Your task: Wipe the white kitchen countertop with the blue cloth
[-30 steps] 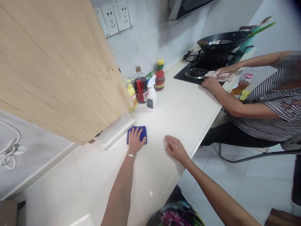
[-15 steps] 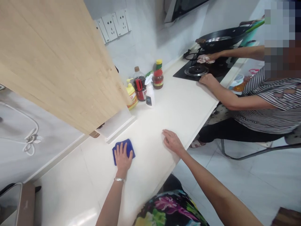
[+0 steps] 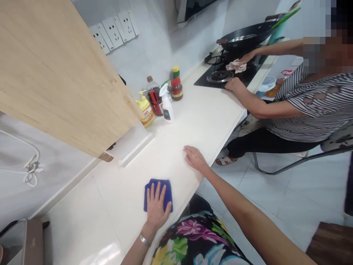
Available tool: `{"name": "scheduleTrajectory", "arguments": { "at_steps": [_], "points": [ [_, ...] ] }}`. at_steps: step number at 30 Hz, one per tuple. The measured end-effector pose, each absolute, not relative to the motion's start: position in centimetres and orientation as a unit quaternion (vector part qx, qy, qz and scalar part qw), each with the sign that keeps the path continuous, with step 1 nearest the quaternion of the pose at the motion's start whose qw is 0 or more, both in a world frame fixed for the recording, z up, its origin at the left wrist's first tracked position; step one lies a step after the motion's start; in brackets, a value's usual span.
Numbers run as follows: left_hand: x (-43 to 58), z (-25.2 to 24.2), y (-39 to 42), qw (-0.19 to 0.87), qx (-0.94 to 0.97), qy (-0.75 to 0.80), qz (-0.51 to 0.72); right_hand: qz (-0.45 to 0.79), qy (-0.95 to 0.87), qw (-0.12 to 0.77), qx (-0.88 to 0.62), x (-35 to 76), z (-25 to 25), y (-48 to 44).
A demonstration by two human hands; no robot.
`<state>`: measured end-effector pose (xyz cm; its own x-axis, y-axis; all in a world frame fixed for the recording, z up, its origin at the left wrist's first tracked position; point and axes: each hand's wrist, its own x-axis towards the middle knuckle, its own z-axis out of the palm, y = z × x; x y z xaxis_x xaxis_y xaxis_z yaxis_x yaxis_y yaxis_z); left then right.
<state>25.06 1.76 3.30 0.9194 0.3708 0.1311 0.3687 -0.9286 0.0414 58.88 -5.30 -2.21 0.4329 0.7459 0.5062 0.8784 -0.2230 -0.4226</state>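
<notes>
My left hand (image 3: 157, 208) lies flat on a folded blue cloth (image 3: 167, 185), fingers spread, pressing it against the white countertop (image 3: 110, 206) near its front edge. A silver bracelet circles that wrist. Farther along the counter, my right hand (image 3: 195, 158) rests with its fingers stretched out and holds nothing. Beyond it, by the wall, a white spray bottle (image 3: 167, 108) stands beside a yellow pump bottle (image 3: 147, 112), a dark sauce bottle (image 3: 154, 94) and a red-lidded jar (image 3: 177, 89).
At right, a seated person in a striped top (image 3: 298, 110) has one hand on a pale cloth (image 3: 236, 66) on the black cooktop (image 3: 204, 79). Behind it sits a wok (image 3: 248, 38). A wooden cabinet (image 3: 63, 73) overhangs the left side. A brown appliance (image 3: 34, 241) stands bottom left.
My left hand and the blue cloth have slid toward me and to the right, closer to the counter's front edge. My right hand stays resting on the counter. The view has shifted slightly.
</notes>
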Motion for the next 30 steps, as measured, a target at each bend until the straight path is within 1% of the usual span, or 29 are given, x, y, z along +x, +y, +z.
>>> {"name": "scheduleTrajectory", "arguments": {
  "at_steps": [3,7,12,19,25,30],
  "points": [
    [27.4,4.1,0.1,0.046,0.989,0.132,0.039,-0.093,-0.523,0.336,-0.777,58.8,-2.0,-5.4],
    [30.7,4.0,-1.9,0.08,0.99,0.109,0.028,-0.084,-0.522,0.336,-0.78,58.9,-1.9,-5.4],
    [35.5,3.1,-3.2,0.102,0.988,0.109,0.038,-0.075,-0.522,0.341,-0.779,59.0,-1.9,-5.4],
    [39.7,2.9,-2.3,0.103,0.988,0.1,0.05,-0.072,-0.514,0.359,-0.776,59.4,-2.4,-5.4],
    [37.4,3.5,-1.9,0.095,0.988,0.115,0.044,-0.076,-0.517,0.365,-0.771,59.4,-2.6,-5.7],
    [30.0,4.3,-1.5,0.075,0.983,0.164,0.023,-0.077,-0.52,0.371,-0.765,59.2,-2.7,-5.9]
  ]
}}
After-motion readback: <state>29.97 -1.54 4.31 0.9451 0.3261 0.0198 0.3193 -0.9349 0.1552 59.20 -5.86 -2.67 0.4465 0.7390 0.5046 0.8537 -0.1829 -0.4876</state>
